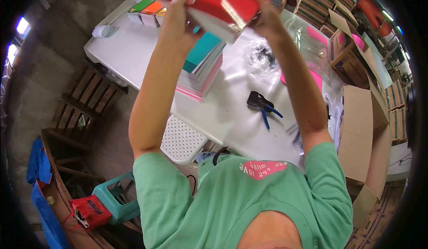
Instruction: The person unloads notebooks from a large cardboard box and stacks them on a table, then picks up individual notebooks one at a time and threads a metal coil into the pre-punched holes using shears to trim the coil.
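Both my hands hold up a thick stack of red glossy-covered booklets [223,1] over the far part of the white table [191,115]. My left hand [179,19] grips its left side, and my right hand [266,17] is closed around the right side. Just below the raised stack, a pile of paper with a teal top cover [205,48] and pink sheets lower down rests on the table. Crimping pliers with blue handles [261,104] lie nearer to me. Between the pile and my right forearm sits a bundle of clear plastic wrap [254,59].
Stacks of green and orange booklets [149,10] stand at the far left, near a white roll [102,31]. An open cardboard box [356,128] is close on the right. A white perforated stool [183,139] and a teal stool [117,200] are at the left below the table.
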Action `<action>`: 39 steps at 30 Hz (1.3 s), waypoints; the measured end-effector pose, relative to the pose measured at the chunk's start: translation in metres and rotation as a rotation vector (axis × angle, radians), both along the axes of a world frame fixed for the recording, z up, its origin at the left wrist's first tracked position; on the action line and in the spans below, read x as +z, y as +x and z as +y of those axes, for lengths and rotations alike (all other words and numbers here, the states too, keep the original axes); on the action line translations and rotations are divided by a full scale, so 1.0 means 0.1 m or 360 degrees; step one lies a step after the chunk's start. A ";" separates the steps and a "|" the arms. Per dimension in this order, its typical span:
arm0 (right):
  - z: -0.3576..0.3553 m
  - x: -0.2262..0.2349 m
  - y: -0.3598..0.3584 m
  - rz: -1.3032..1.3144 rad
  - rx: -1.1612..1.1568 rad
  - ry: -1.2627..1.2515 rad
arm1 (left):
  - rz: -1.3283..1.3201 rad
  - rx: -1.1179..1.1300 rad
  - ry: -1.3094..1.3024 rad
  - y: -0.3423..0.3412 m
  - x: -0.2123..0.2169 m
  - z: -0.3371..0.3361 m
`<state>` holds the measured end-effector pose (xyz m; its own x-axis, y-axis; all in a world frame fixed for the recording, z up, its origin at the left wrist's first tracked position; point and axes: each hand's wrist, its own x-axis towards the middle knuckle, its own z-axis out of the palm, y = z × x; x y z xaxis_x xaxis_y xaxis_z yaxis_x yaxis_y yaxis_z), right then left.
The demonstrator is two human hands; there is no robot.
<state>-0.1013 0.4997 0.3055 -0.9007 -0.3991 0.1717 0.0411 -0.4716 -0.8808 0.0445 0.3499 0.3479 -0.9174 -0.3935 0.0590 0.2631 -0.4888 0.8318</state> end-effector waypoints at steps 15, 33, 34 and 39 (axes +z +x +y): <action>-0.88 -0.73 0.38 -0.0551 -0.0060 0.0453 | -0.0092 0.1091 -0.0384 0.24 -1.67 -0.97; -0.75 -1.18 -0.26 0.0376 -0.0204 0.0343 | 0.0460 0.1139 -0.0256 -0.36 -1.61 -0.83; -0.78 -1.23 -0.31 0.0337 -0.0427 0.0458 | 0.0473 0.1101 -0.0205 -0.39 -1.60 -0.81; -0.98 -1.18 -0.34 0.0306 -0.0508 0.0692 | 0.0581 0.1251 -0.0485 -0.50 -1.69 -1.04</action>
